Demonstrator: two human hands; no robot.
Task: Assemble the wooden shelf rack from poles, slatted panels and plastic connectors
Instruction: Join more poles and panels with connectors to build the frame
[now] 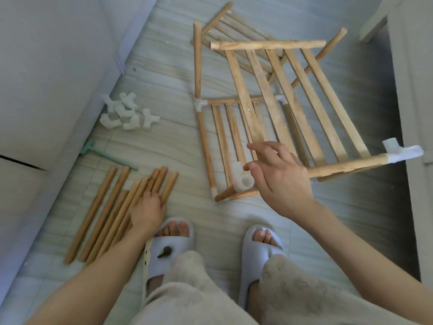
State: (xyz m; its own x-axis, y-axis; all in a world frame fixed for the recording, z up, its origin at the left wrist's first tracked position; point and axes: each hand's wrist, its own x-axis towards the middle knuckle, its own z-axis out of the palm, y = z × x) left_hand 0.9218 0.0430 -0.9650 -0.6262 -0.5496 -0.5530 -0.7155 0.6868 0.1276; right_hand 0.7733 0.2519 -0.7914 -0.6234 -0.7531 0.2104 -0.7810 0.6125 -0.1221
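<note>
A: So, left hand [147, 211] is down on the loose poles [121, 207], fingers hidden, can't tell if it's gripping. Right hand [281, 179] hovers relaxed over the connector [243, 181] on the half-built rack [293, 109].

B: I'd pick one pole and push it in straight, bracing the frame.

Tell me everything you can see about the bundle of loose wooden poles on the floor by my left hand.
The loose poles are round, light brown wooden sticks, roughly eight, though the overlap makes the count unsure. They lie flat on the pale tiled floor, fanned slightly, running from lower left to upper right, most of them touching side by side. The left hand rests on the right part of the bundle, its fingers lying over the sticks there. A green tool lies just beyond their far ends.
</note>
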